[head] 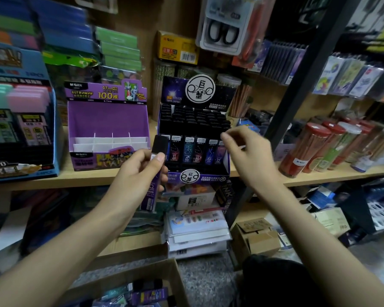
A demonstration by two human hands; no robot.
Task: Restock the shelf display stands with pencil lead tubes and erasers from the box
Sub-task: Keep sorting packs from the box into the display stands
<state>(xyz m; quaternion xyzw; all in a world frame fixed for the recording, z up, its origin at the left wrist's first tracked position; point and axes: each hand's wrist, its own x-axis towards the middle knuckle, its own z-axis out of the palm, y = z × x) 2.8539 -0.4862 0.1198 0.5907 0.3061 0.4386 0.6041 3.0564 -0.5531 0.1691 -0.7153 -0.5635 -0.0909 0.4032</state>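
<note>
My left hand [140, 171] grips a bunch of purple pencil lead tubes with black caps [156, 171], held upright in front of the dark constellation display stand [225, 160]. That stand is nearly full of black-capped tubes [193, 120]. My right hand [246, 156] hovers at the stand's front right corner with its fingers loosely curled and nothing visible in them. A purple display stand [106, 114] to the left holds only white dividers. The cardboard box [171, 269] on the floor below contains more lead tubes [149, 294].
A blue display stand [51, 134] sits at the far left of the wooden shelf [80, 177]. Red-lidded pencil canisters [306, 149] stand to the right, past a black shelf post [297, 89]. Paper packs and small cartons crowd the lower shelf.
</note>
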